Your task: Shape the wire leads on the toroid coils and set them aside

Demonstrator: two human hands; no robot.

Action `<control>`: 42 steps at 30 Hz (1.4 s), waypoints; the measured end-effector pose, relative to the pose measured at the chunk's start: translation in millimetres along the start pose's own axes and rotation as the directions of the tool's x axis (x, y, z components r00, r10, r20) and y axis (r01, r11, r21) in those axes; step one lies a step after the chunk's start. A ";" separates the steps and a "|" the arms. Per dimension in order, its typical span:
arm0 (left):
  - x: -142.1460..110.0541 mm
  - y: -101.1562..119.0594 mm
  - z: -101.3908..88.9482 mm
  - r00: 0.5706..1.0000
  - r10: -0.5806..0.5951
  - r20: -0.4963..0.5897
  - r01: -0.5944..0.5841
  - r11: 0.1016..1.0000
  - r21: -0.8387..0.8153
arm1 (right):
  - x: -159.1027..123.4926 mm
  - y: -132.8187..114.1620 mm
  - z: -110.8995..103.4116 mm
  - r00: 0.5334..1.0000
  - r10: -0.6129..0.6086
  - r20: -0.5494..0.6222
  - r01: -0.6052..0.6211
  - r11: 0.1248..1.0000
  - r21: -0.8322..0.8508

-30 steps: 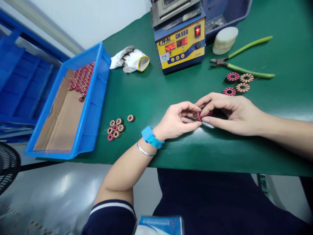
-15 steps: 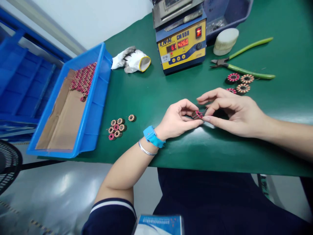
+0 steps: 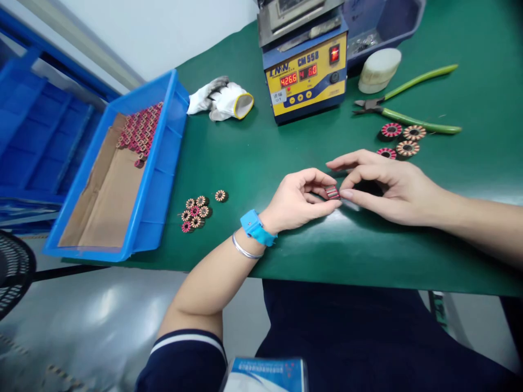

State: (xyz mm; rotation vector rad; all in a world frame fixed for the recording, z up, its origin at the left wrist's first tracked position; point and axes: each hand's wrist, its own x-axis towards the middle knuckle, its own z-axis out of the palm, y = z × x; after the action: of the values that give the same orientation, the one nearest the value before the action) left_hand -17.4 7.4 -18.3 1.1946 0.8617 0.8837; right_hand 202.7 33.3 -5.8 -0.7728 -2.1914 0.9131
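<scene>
Thumb and fingers of my left hand [image 3: 300, 196] grip a small ring-shaped wire coil [image 3: 332, 192], its red and dark windings turned sideways to me. My right hand [image 3: 386, 188] pinches with thumb and forefinger at the coil's right edge, the other fingers raised; any thin wire end between the tips is too small to make out. Right of the hands lies a group of red and copper coils [image 3: 407, 148]. Beyond them are green-handled cutting pliers [image 3: 402, 103], jaws to the left. Left of my left forearm sits a cluster of several similar coils [image 3: 195, 211], with one copper coil [image 3: 221, 195] slightly apart.
A blue bin [image 3: 157, 179] lined with cardboard holds many coils on the left. At the back stand a yellow-and-blue soldering pot unit [image 3: 308, 81] with lit digits, white gloves [image 3: 229, 100], a whitish oval block [image 3: 379, 71] and a grey-purple tub [image 3: 402, 24].
The coil has turned between the fingers, showing its side rather than its face. Both hands stay in nearly the same place. The digits on the unit differ.
</scene>
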 end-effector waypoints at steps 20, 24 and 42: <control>-1.0 -0.2 -1.3 0.999 0.034 0.013 -0.034 0.999 0.006 | 4.3 0.2 -4.7 0.979 0.201 -0.042 -0.188 0.961 0.201; -0.8 1.2 -3.5 0.999 0.042 0.003 -0.042 0.998 -0.047 | 7.6 3.7 -9.8 0.930 0.351 -0.112 -0.288 0.881 0.375; 0.2 -4.2 -3.8 0.964 0.252 0.088 -0.255 0.967 0.024 | 9.5 -4.3 -6.1 0.967 0.252 -0.029 -0.227 0.913 0.340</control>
State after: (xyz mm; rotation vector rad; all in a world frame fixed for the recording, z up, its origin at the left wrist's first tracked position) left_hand -20.3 8.6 -23.0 1.3843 0.6674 1.0194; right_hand 200.0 40.0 4.0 -0.9023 -1.8346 1.3181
